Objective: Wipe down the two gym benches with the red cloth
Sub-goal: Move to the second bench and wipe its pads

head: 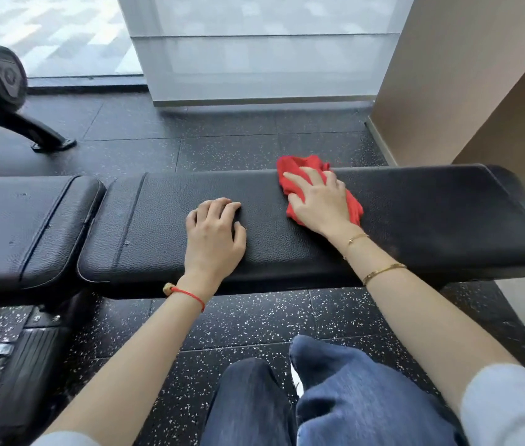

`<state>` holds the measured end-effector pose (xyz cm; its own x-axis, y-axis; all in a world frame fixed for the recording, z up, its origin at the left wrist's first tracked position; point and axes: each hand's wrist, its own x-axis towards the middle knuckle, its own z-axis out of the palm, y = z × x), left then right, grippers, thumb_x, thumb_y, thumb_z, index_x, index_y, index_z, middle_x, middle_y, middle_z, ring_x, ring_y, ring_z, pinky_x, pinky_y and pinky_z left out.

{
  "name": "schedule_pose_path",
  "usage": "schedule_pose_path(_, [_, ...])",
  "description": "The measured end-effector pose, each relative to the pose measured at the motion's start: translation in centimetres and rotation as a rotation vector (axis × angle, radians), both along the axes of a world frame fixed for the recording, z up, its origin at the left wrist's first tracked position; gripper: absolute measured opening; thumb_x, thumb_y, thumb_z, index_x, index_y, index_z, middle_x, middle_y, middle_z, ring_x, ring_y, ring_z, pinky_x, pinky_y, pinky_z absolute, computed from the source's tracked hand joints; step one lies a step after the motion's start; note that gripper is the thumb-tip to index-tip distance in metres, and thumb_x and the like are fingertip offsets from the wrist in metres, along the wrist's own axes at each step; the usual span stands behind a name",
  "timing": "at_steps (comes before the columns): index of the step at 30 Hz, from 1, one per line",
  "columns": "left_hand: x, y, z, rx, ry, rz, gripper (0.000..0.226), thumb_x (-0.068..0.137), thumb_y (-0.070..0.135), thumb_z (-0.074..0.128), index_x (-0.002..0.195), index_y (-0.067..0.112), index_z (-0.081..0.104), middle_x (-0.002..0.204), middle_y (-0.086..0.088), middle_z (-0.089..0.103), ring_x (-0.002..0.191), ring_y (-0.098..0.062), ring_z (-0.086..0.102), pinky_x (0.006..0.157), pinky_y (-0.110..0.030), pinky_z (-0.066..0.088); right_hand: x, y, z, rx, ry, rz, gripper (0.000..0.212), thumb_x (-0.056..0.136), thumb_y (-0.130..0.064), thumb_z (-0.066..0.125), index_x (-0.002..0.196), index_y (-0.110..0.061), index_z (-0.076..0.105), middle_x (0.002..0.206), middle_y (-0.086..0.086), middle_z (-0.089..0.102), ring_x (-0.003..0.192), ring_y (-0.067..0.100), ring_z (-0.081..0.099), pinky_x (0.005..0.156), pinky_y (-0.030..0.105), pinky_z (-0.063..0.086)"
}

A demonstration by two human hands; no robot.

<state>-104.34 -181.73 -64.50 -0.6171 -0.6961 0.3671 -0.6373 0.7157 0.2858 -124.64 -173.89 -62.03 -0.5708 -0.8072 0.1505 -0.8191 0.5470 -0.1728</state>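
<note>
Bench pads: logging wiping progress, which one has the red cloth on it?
The long back pad on the right; the right hand presses the red cloth there.

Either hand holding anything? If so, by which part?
Right hand presses flat on the middle of the red cloth, fingers spread, no grip. Left hand rests on the bench, holding nothing.

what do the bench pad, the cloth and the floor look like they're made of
Bench pad: black leather-look vinyl, judging by its pebbled grain, stitched seam and slight sheen.
Cloth: soft red fabric, matte and crumpled in folds under the right hand; fibre unclear.
Floor: probably rubber tiles, black with white flecks and visible joints.
</note>
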Motion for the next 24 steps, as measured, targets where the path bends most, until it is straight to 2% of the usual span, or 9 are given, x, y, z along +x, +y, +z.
schedule_pose_path(4, [0.2,0.0,0.1,-0.003,-0.013,-0.003,0.042,0.088,0.029,0.044,0.125,0.019,0.062,0.130,0.001,0.060,0.124,-0.025,0.050,0.107,-0.043,0.034,4.4,1.3,-0.4,0.032,0.042,0.249,0.050,0.091,-0.043,0.047,0.141,-0.044,0.043,0.151,-0.010,0.038,0.130,0.030,0.037,0.110,0.041,0.027])
schedule_pose_path(8, [0.4,0.0,0.1,-0.004,-0.015,-0.014,0.043,0.089,0.029,0.044,0.127,0.019,0.062,0.131,0.001,0.059,0.125,-0.025,0.049,0.109,-0.043,0.034,3.8,5.9,-0.6,-0.038,0.028,0.294,0.050,0.088,-0.045,0.045,0.138,-0.045,0.047,0.148,-0.013,0.043,0.128,0.027,0.040,0.107,0.041,0.029])
schedule_pose_path(12, [0.4,0.1,0.0,0.003,-0.015,-0.016,0.043,0.091,0.029,0.043,0.129,0.018,0.061,0.132,-0.001,0.058,0.126,-0.026,0.048,0.111,-0.043,0.033,-1.8,8.0,-0.6,-0.064,0.031,0.033,0.047,0.089,-0.042,0.046,0.136,-0.045,0.049,0.147,-0.012,0.044,0.126,0.028,0.041,0.106,0.041,0.030])
schedule_pose_path(14, [0.4,0.2,0.0,0.003,-0.022,-0.012,0.043,0.091,0.028,0.043,0.129,0.018,0.060,0.132,-0.001,0.058,0.126,-0.026,0.047,0.111,-0.043,0.032,-4.3,7.1,-0.4,-0.043,0.003,-0.135,0.045,0.092,-0.040,0.048,0.137,-0.044,0.048,0.150,-0.009,0.041,0.130,0.033,0.037,0.108,0.042,0.027])
schedule_pose_path(16, [0.3,0.2,0.0,0.005,-0.026,-0.008,0.043,0.091,0.028,0.043,0.130,0.017,0.059,0.133,-0.001,0.057,0.127,-0.026,0.047,0.111,-0.044,0.031,-4.8,5.4,-0.3,-0.025,-0.017,-0.212,0.045,0.093,-0.040,0.046,0.138,-0.042,0.047,0.151,-0.006,0.038,0.131,0.036,0.034,0.109,0.043,0.025])
schedule_pose_path(20, [0.3,0.4,0.1,0.012,-0.039,-0.003,0.045,0.091,0.028,0.042,0.131,0.017,0.059,0.134,-0.002,0.057,0.128,-0.027,0.046,0.112,-0.044,0.030,-0.6,2.6,-0.2,0.000,-0.014,-0.050,0.047,0.091,-0.041,0.047,0.138,-0.043,0.047,0.150,-0.007,0.039,0.129,0.034,0.036,0.108,0.043,0.027])
schedule_pose_path(24, [0.3,0.4,0.2,0.010,-0.027,-0.007,0.046,0.090,0.029,0.041,0.130,0.018,0.060,0.134,-0.001,0.058,0.127,-0.027,0.047,0.112,-0.043,0.031,3.6,4.9,-0.3,-0.002,0.023,0.195,0.050,0.089,-0.042,0.047,0.138,-0.044,0.047,0.148,-0.009,0.042,0.129,0.031,0.038,0.109,0.042,0.027])
